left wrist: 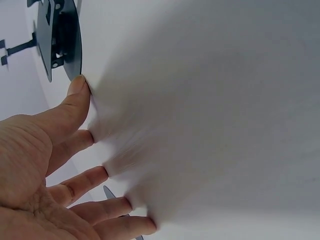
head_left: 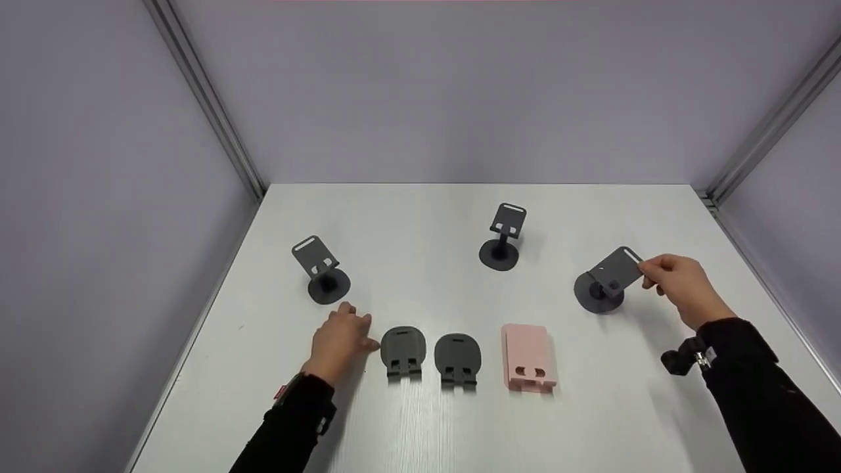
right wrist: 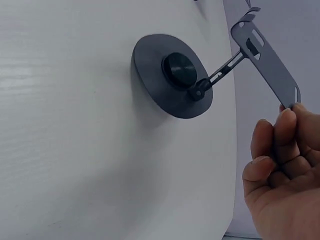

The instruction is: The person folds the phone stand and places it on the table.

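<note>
At the right of the table stands an unfolded dark grey phone stand (head_left: 617,269), its plate raised on an arm above a round base (right wrist: 150,62). My right hand (head_left: 683,289) pinches the outer edge of that plate between thumb and fingers. Near the front left, my left hand (head_left: 338,343) rests its spread fingertips on the table. Its thumb tip is right at the rim of a folded dark grey phone stand (head_left: 403,345), whose edge also shows in the left wrist view. Close beside that one lies a second folded dark grey stand (head_left: 458,355).
A folded pink phone stand (head_left: 525,348) lies right of the two folded grey ones. Two more unfolded grey stands are farther back, one at the left (head_left: 314,255) and one near the middle (head_left: 508,218). Panels (head_left: 433,92) enclose the white table (head_left: 407,276) at the back and sides.
</note>
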Tool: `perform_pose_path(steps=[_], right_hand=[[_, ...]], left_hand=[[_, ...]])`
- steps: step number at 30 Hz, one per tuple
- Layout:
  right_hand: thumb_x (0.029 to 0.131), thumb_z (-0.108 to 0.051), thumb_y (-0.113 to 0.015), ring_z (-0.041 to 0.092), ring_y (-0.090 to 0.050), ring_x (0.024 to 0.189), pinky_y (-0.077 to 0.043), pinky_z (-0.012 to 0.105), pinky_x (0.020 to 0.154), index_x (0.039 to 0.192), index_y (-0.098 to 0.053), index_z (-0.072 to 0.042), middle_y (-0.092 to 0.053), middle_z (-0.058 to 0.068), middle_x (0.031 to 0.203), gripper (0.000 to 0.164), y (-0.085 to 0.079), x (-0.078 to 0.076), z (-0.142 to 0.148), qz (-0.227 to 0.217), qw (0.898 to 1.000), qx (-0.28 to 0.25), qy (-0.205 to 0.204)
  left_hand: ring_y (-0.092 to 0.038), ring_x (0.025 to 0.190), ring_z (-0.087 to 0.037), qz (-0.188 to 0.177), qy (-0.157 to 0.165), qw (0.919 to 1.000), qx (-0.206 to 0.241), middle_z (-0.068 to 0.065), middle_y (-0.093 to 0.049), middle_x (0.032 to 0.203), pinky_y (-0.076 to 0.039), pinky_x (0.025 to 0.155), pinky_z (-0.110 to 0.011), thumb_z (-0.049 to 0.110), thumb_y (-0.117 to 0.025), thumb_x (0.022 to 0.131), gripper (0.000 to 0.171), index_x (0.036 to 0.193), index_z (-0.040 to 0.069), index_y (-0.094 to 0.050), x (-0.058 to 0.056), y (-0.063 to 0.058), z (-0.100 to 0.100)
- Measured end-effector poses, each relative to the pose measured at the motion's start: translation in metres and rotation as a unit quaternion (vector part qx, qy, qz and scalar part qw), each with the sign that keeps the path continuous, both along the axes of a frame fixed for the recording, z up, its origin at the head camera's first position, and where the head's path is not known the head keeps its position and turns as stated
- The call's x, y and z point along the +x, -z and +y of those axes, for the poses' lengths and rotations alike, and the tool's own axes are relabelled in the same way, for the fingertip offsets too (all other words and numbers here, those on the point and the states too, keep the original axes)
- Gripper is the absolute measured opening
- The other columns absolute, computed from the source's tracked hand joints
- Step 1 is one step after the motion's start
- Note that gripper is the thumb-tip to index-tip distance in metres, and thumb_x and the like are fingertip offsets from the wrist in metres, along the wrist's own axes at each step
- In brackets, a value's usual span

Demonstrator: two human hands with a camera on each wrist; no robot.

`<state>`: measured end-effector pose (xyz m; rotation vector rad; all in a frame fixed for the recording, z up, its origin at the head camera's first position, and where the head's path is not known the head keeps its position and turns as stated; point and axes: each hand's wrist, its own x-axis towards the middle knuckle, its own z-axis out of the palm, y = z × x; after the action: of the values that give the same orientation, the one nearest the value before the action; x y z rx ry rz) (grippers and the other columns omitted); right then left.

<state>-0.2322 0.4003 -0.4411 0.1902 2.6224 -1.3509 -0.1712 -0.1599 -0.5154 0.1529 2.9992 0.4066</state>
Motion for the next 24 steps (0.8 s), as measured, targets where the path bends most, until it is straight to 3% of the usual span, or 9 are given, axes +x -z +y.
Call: perform_pose_path(steps=[8, 11, 15, 18, 22, 24], right_hand=[[0.108, -0.037, -0.050, 0.015, -0.046, 0.080, -0.037, 0.031, 0.073, 0.120, -0.056, 0.002, -0.061, -0.011, 0.082, 0.041, -0.011, -0.001, -0.015, 0.045, 0.999, 0.004, 0.002], [0.108, -0.037, -0.051, 0.014, -0.046, 0.080, -0.037, 0.029, 0.071, 0.119, -0.057, 0.002, -0.061, -0.011, 0.082, 0.040, -0.015, -0.003, -0.021, 0.059, 0.998, 0.003, 0.002], [0.108, -0.036, -0.053, 0.015, -0.045, 0.081, -0.037, 0.029, 0.071, 0.118, -0.058, 0.002, -0.062, -0.010, 0.083, 0.040, -0.021, -0.004, -0.032, 0.079, 0.997, 0.003, -0.004], [0.107, -0.036, -0.053, 0.015, -0.046, 0.084, -0.037, 0.028, 0.073, 0.117, -0.059, 0.002, -0.063, -0.008, 0.085, 0.040, -0.025, -0.004, -0.043, 0.092, 0.996, 0.004, -0.011], [0.107, -0.035, -0.055, 0.016, -0.049, 0.088, -0.038, 0.029, 0.074, 0.115, -0.060, 0.002, -0.063, -0.006, 0.088, 0.038, -0.029, -0.004, -0.061, 0.113, 0.993, -0.003, -0.023], [0.107, -0.033, -0.056, 0.015, -0.051, 0.088, -0.037, 0.029, 0.074, 0.114, -0.061, 0.002, -0.063, -0.005, 0.088, 0.036, -0.032, -0.004, -0.071, 0.123, 0.992, -0.010, -0.030]], left_hand=[[-0.065, 0.106, -0.043, -0.008, 0.018, 0.9997, 0.014, -0.022, -0.059, 0.127, -0.057, 0.079, -0.057, 0.024, -0.082, 0.086, 0.030, 0.111, 0.010, -0.074, 0.002, -0.006, -0.007], [-0.066, 0.106, -0.042, -0.012, 0.009, 0.9995, 0.026, -0.020, -0.061, 0.129, -0.057, 0.080, -0.058, 0.023, -0.078, 0.090, 0.016, 0.099, 0.010, -0.074, 0.001, -0.008, -0.008], [-0.067, 0.090, -0.034, -0.012, -0.004, 0.9987, 0.048, -0.014, -0.066, 0.114, -0.056, 0.074, -0.055, 0.022, -0.077, 0.092, 0.013, 0.086, 0.012, -0.070, 0.000, -0.011, -0.007], [-0.068, 0.093, -0.035, -0.008, -0.011, 0.9982, 0.058, -0.014, -0.067, 0.115, -0.056, 0.076, -0.057, 0.022, -0.074, 0.094, 0.013, 0.098, 0.009, -0.075, -0.001, -0.015, -0.006], [-0.066, 0.114, -0.040, 0.012, -0.012, 0.9973, 0.072, -0.017, -0.067, 0.129, -0.055, 0.086, -0.060, 0.023, -0.069, 0.098, 0.032, 0.124, 0.006, -0.073, -0.004, -0.024, -0.001], [-0.066, 0.115, -0.039, 0.028, -0.010, 0.9960, 0.084, -0.016, -0.068, 0.129, -0.056, 0.086, -0.059, 0.023, -0.068, 0.099, 0.034, 0.127, 0.007, -0.072, -0.006, -0.029, 0.004]])
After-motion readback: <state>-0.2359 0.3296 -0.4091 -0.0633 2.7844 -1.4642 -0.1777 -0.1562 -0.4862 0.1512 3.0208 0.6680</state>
